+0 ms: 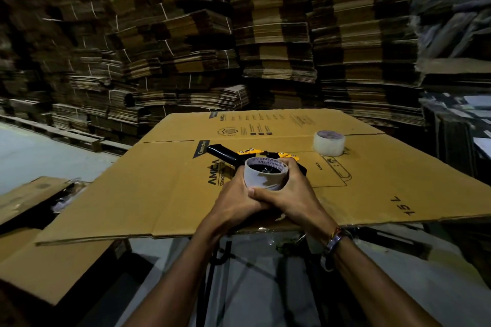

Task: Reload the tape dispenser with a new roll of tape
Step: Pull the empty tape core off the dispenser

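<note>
A black and yellow tape dispenser point(240, 154) lies on a flattened cardboard sheet point(159, 188), handle pointing left. A tape roll point(261, 176) with a printed core sits on the dispenser, its hole facing up. My left hand point(233, 200) grips the roll from the left and near side. My right hand point(292, 191) wraps around its right side, fingertips over the far rim near the yellow part. Both thumbs meet at the roll's near edge. A second roll of clear tape point(329, 143) stands on the sheet to the far right, apart from my hands.
Tall stacks of flattened cardboard boxes point(239, 34) fill the background. More flat cardboard point(39, 260) lies lower on the left. The sheet's near edge overhangs a dark stand point(215, 260) below my wrists. My right wrist wears a bracelet point(335, 243).
</note>
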The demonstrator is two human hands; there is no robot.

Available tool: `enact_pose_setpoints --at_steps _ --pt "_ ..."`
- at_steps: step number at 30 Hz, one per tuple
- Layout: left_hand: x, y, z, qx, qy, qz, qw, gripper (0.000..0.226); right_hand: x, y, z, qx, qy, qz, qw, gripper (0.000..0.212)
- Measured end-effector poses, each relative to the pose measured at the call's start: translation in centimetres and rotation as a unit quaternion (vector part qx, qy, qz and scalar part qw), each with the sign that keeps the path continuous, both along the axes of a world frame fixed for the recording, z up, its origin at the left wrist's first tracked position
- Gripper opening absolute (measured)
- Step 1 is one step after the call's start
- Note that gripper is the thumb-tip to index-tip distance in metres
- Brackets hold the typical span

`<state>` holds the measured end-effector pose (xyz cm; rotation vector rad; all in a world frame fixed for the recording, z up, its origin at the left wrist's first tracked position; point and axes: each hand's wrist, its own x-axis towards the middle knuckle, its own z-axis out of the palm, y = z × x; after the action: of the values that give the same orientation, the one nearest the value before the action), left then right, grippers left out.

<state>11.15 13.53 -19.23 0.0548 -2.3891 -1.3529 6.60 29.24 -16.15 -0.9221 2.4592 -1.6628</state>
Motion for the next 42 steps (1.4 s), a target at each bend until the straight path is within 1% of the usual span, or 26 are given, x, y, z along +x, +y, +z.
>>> enact_pose_setpoints --at_steps 4,10,13,16,20,22,24,27,28,29,32,35,39,42 --pt "0.1 0.1 0.1 -0.001 0.003 -0.001 1.000 0.089 -0.4 0.3 0.2 0.007 -0.003 0.023 1.000 0.087" --pt "0.1 0.2 0.3 -0.007 0.005 0.010 1.000 0.093 -1.0 0.4 1.2 0.018 -0.017 0.047 0.999 0.091" --pt "-0.3 0.1 0.1 0.005 0.009 0.014 1.000 0.091 -0.7 0.1 1.2 0.018 -0.012 0.023 1.000 0.088" --pt "-0.3 0.1 0.0 0.016 0.017 0.022 0.999 0.084 0.1 -0.3 0.6 0.006 0.004 -0.003 1.000 0.094" --pt "-0.6 0.4 0.0 0.035 0.023 0.021 0.999 0.085 0.7 -0.5 0.2 -0.028 0.037 -0.030 0.998 0.082" --pt "-0.6 0.4 0.0 0.038 0.023 0.026 0.999 0.085 0.8 -0.7 0.0 -0.033 0.039 -0.030 0.998 0.088" --pt "-0.5 0.3 -0.1 0.044 0.019 0.037 0.998 0.083 0.9 -0.9 -0.2 -0.043 0.021 -0.011 0.999 0.098" --pt "-0.6 0.0 -0.4 0.051 0.003 0.048 0.998 0.071 1.0 -1.6 0.2 -0.042 -0.017 0.009 0.999 0.119" --pt "-0.5 0.0 -0.4 0.046 -0.007 0.050 0.998 0.067 1.0 -1.7 0.6 -0.035 -0.021 0.006 0.999 0.121" --pt "-0.5 -0.1 -0.5 0.040 -0.012 0.049 0.998 0.064 0.9 -1.8 1.0 -0.029 -0.018 0.000 0.999 0.119" --pt "-0.3 -0.1 -0.2 0.018 -0.009 0.050 0.999 0.069 0.6 -1.8 1.4 -0.029 -0.011 -0.004 1.000 0.096" --pt "-0.2 0.1 -0.1 0.003 -0.001 0.043 0.999 0.071 0.3 -1.8 0.5 -0.055 -0.024 0.003 0.998 0.094" --pt "0.0 0.4 0.4 -0.007 0.007 0.030 1.000 0.063 -0.2 -1.6 0.1 -0.103 -0.057 0.032 0.993 0.085" --pt "0.0 0.5 0.7 0.003 0.016 0.031 0.999 0.069 -0.4 -1.6 0.2 -0.138 -0.084 0.052 0.985 0.080"
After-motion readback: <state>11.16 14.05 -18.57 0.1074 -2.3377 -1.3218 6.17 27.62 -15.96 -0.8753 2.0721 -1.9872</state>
